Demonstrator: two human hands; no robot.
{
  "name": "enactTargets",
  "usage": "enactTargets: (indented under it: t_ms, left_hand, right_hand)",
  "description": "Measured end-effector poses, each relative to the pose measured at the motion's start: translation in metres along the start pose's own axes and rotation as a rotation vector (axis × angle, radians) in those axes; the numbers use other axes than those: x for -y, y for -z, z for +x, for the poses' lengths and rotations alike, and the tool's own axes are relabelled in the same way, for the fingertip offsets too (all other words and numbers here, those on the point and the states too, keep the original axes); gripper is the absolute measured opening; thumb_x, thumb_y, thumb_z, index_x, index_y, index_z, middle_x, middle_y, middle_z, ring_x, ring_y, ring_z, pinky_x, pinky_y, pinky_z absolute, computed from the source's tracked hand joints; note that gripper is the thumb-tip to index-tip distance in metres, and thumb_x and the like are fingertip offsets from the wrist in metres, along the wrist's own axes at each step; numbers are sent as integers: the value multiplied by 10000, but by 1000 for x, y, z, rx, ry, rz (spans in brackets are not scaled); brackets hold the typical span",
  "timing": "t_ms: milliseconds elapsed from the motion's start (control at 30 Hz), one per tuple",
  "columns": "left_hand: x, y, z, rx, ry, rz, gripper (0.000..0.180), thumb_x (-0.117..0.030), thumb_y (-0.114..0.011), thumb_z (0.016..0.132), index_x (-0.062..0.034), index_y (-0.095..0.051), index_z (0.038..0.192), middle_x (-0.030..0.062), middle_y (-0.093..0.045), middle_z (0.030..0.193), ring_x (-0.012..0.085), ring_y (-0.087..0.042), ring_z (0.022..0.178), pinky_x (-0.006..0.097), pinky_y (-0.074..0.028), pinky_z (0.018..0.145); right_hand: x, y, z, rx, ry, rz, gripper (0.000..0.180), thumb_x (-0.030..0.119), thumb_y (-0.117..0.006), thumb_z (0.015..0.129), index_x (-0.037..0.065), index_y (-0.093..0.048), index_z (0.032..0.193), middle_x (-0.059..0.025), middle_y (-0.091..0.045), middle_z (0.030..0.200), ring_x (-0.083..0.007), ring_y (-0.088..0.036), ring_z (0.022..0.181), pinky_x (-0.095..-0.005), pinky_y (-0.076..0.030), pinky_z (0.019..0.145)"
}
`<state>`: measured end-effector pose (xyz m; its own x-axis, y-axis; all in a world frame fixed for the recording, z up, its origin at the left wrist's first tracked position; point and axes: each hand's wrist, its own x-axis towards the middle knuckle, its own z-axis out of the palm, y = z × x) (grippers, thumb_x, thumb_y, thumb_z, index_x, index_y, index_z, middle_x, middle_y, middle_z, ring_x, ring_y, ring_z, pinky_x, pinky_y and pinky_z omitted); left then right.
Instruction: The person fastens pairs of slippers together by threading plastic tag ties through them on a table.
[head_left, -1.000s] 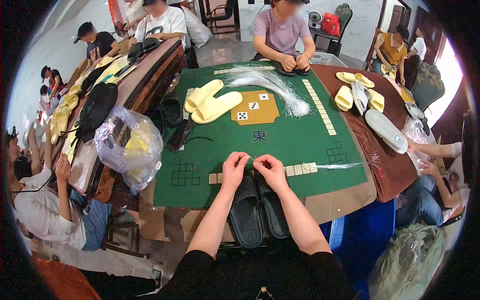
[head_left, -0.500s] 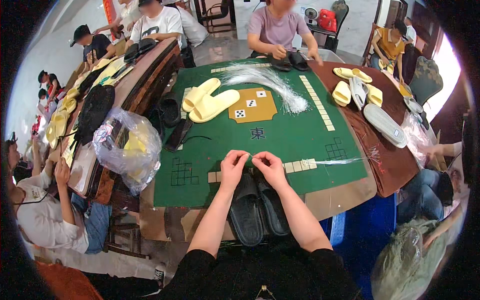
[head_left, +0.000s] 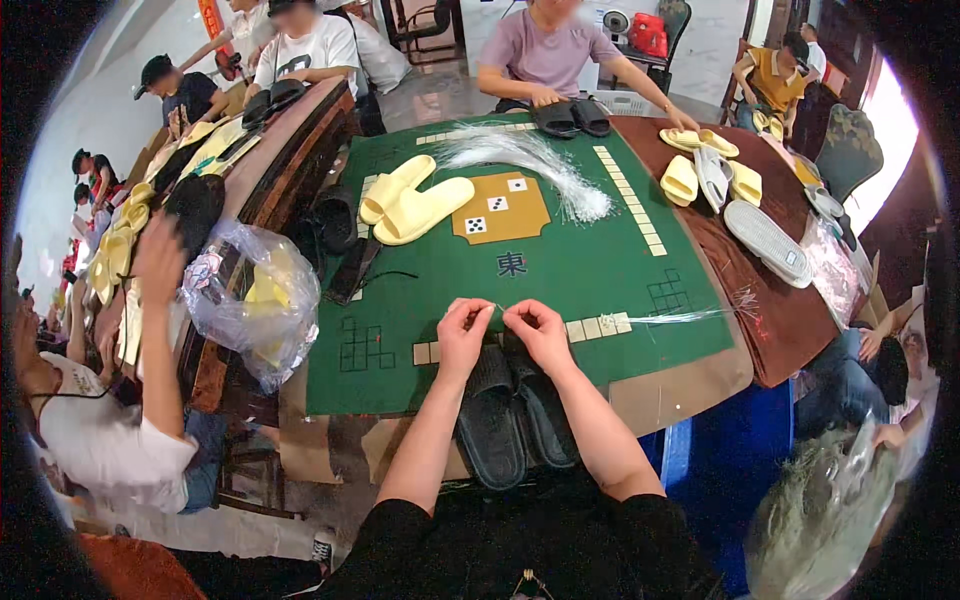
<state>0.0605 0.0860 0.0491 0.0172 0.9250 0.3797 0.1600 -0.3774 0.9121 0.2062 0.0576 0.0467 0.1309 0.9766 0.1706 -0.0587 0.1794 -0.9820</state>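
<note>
Across the green worktop (head_left: 600,280), a co-worker's hand (head_left: 683,119) has stretched out to the yellow slippers (head_left: 719,146) at the right. That leaves the nearer work undisturbed: left hand (head_left: 466,335) and right hand (head_left: 539,335) stay put, fingers pinching what looks like a fine strand (head_left: 499,307), just above the black slippers (head_left: 492,435).

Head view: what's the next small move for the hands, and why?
Probably ease the left hand and right hand slightly apart, pinches held, to check tension. Their fingertips nearly meet at the far end of the black slippers, with what looks like a fine strand between them, too small to tell whether it's knotted.
</note>
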Motion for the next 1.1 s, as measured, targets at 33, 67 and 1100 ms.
enactTargets:
  t_ms: [33,67,1100]
  left_hand:
    - [1,0,1,-1,0,1,89,-58,-644,850,26,-648,879,28,-601,832,82,-564,752,222,-457,684]
    - [2,0,1,-3,25,-28,88,-55,-642,851,28,-648,881,26,-598,843,82,-563,766,220,-456,693]
    - [-11,-1,-4,-52,-321,317,70,-23,-690,764,-32,-640,812,69,-594,792,198,-572,746,286,-480,607]
  right_hand:
    - [-2,0,0,2,0,0,101,121,-670,843,26,-640,856,39,-603,746,-36,-511,684,-201,-428,635]
    - [-3,1,1,23,5,-26,107,126,-674,841,26,-639,854,41,-604,745,-34,-508,679,-201,-424,629]
    - [-8,3,1,4,-6,-44,116,128,-676,834,21,-633,820,49,-585,718,-26,-496,653,-196,-416,594]
